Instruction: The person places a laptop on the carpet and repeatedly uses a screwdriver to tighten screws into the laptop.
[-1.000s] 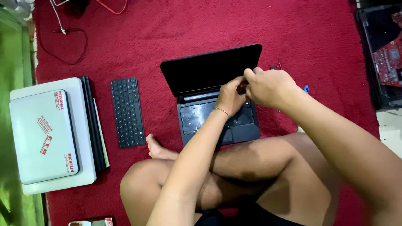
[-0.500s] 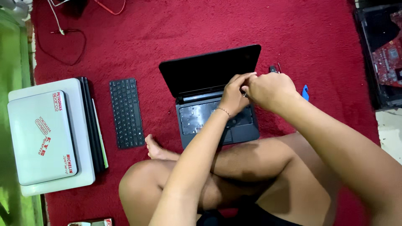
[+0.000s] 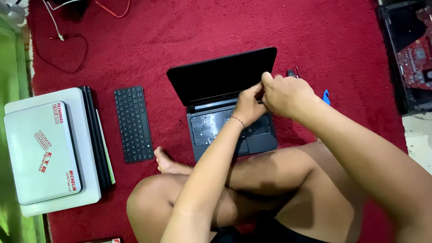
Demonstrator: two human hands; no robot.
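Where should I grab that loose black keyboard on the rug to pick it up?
Take the keyboard by its two long edges near the middle, coming straight down from above. It lies flat and thin on the red rug, lengthwise away from you, with bare rug along both long sides for fingers.

A person sits cross-legged on a red carpet (image 3: 270, 27). In front of the legs stands an open black laptop (image 3: 216, 81) with its keyboard removed, so the bare tray shows. The left hand (image 3: 249, 107) and the right hand (image 3: 288, 95) touch each other over the right rear corner of the base, near the hinge. A loose black keyboard (image 3: 133, 124) lies to the left on the carpet. Further left is a stack of closed laptops (image 3: 49, 150). A small blue tool (image 3: 326, 96) lies just beside the right wrist.
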